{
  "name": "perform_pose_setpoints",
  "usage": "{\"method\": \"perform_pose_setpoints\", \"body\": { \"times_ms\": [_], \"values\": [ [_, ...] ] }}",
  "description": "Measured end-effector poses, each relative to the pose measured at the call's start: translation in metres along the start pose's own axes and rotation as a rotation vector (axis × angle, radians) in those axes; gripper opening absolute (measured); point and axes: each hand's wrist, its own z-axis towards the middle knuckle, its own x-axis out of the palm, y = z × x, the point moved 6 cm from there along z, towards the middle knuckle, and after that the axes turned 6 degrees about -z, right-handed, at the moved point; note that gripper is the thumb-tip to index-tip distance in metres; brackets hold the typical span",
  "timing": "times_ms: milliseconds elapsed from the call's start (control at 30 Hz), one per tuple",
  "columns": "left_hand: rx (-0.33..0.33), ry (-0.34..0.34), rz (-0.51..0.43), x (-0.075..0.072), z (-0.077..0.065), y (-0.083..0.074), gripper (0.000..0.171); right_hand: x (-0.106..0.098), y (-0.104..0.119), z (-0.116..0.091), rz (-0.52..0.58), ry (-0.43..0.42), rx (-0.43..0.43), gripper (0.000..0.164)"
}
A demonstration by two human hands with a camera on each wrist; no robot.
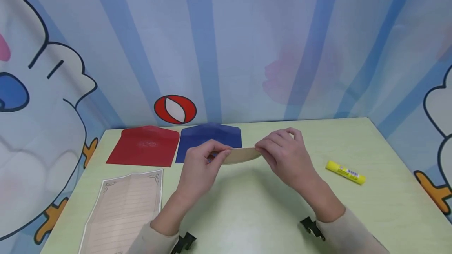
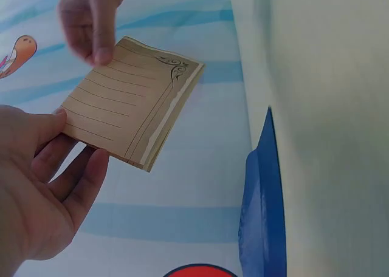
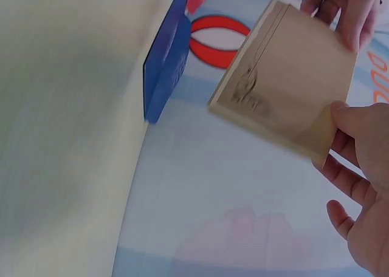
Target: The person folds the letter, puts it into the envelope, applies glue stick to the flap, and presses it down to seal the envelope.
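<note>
Between my two hands is a folded sheet of lined tan letter paper [image 1: 242, 155], held up above the table. My left hand [image 1: 203, 166] pinches one end of it between thumb and fingers. The right hand [image 1: 287, 158] pinches the opposite end. In the left wrist view the folded letter paper [image 2: 121, 101] shows ruled lines and a scroll ornament at one corner. The right wrist view shows its other face [image 3: 292, 76], with a border line and a blurred ornament. Behind my left hand lies a blue envelope [image 1: 212, 138] with its flap raised.
A red envelope [image 1: 144, 148] lies at the back left. In front of it is an unfolded lined letter sheet [image 1: 123, 211]. A yellow glue stick [image 1: 345, 172] lies on the right side of the pale table [image 1: 254, 214]. A patterned curtain [image 1: 243, 50] stands behind the table.
</note>
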Motion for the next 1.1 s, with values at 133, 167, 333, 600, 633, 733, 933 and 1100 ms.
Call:
{"method": "perform_pose_setpoints", "body": {
  "times_ms": [133, 167, 333, 600, 633, 733, 933, 1100],
  "values": [
    [-0.042, -0.022, -0.024, -0.009, 0.003, 0.004, 0.01, -0.001, -0.017, -0.003, 0.021, -0.003, 0.035, 0.014],
    [-0.052, -0.023, -0.027, -0.01, 0.003, 0.005, 0.01, -0.001, -0.02, -0.004, 0.027, -0.003, 0.039, 0.014],
    [-0.084, -0.019, -0.035, -0.011, 0.004, 0.008, 0.01, 0.0, -0.026, -0.005, 0.042, 0.03, 0.047, 0.01],
    [0.015, -0.014, 0.093, -0.005, 0.0, -0.004, 0.011, 0.006, -0.004, -0.003, 0.016, 0.086, -0.016, 0.019],
    [0.046, -0.005, 0.12, -0.003, -0.001, -0.008, 0.011, 0.006, 0.001, -0.003, 0.025, 0.081, -0.031, 0.02],
    [0.132, 0.029, 0.184, 0.006, -0.003, -0.017, 0.012, 0.006, 0.015, 0.0, 0.074, 0.049, -0.072, 0.019],
    [0.204, 0.057, 0.236, 0.017, -0.007, -0.026, 0.01, 0.001, 0.03, 0.002, 0.179, -0.008, -0.074, 0.019],
    [0.174, 0.057, 0.22, 0.017, -0.007, -0.025, 0.013, -0.002, 0.027, 0.002, 0.297, -0.013, -0.018, 0.007]
  ]
}}
